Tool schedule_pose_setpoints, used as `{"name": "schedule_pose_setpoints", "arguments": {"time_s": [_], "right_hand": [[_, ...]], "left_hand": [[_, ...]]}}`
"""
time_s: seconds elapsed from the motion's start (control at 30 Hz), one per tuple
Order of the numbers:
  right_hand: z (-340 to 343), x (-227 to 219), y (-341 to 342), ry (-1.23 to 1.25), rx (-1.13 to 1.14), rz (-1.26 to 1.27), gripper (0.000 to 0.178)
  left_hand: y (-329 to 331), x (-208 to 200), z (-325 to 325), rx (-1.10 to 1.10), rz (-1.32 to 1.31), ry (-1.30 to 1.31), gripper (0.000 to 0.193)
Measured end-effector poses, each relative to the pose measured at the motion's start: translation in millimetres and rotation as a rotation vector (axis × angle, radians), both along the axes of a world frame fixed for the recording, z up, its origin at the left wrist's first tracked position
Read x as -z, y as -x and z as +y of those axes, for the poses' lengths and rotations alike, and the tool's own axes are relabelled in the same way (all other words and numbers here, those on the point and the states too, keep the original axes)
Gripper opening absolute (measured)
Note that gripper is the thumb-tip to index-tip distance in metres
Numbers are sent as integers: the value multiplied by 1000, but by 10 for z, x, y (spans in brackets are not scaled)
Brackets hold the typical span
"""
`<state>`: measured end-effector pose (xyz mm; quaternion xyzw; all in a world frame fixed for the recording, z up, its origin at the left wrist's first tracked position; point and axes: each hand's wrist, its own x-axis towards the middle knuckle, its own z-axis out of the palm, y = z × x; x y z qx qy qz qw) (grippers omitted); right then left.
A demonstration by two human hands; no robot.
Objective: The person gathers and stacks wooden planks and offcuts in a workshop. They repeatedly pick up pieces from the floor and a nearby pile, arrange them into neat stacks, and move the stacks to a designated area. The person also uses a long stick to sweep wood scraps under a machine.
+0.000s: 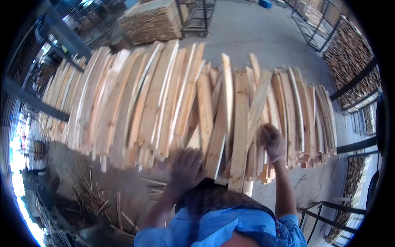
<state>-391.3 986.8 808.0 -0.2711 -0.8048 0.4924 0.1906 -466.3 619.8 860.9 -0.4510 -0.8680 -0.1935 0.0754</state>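
- No writing, label, number or sign can be read.
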Motion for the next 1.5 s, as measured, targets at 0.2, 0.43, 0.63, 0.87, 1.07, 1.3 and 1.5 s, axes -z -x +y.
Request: {"name": "schedule_pose_setpoints", "arguments": {"time_s": [0.2,0.43,0.63,0.87,1.07,1.3,1.5], "right_hand": [[101,275,-145,10,75,99,46],[193,145,-126,-397,80,-63,52],[256,30,-149,-390,100,-119,54],[269,222,-304,-300,154,14,46],[-56,335,-1112,-291,181,63,21],[-1408,1426,-3793,-41,480,-186,66],[-3152,1743,-7112,922,900,-904,47]], "left_hand": [[90,73,-62,45,14,-33,42],[158,267,-158,15,140,-118,41],[215,499,-222,12,101,-30,38],[69,52,10,134,-74,71,52],[37,572,717,354,-920,119,55],[-1538,584,1928,678,-668,417,48],[-3437,866,2706,992,-553,591,42]]}}
